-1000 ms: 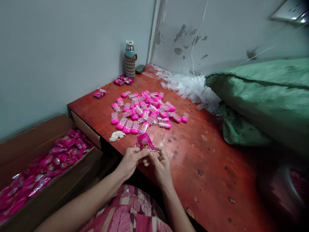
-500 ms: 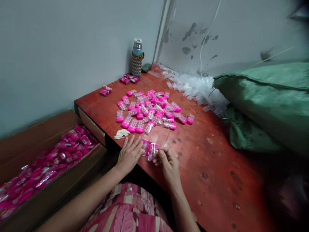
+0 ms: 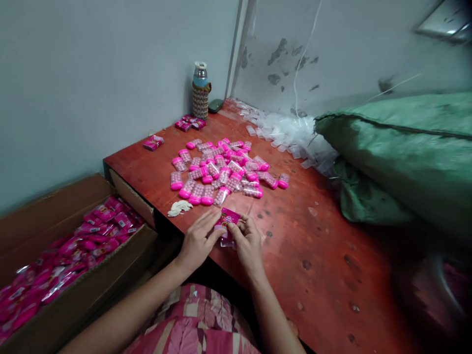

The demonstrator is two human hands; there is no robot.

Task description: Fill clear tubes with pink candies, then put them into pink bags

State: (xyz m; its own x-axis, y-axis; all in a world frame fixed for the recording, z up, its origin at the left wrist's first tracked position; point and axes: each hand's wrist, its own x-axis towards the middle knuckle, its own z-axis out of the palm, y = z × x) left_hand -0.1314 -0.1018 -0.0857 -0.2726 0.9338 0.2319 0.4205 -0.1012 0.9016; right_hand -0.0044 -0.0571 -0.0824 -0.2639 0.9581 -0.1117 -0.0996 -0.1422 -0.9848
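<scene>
A small pink printed wrapper (image 3: 230,216) with a clear lower end is held between my two hands, just above the table's near edge. My left hand (image 3: 199,240) grips its left side, fingers along the back and thumb in front. With thumb and bent fingers, my right hand (image 3: 248,242) pinches it from the right. What is inside the wrapper is mostly hidden by my fingers. Beyond my hands lies a loose pile of small clear containers (image 3: 224,175) with pink caps, filled with pale pink balls. A crumpled white scrap (image 3: 180,207) sits left of my fingers.
An open cardboard box (image 3: 121,255) full of pink packets stands at the left. On the red table (image 3: 295,295) are flat stacks of pink cards (image 3: 153,142), a bottle in a knitted cover (image 3: 200,98), clear plastic pieces (image 3: 287,130) and a large green sack (image 3: 398,147).
My hands have drawn together over the wrapper. My left hand has gone from lying spread beside it to gripping it, and the wrapper is now raised and turned. The view has shifted slightly.
</scene>
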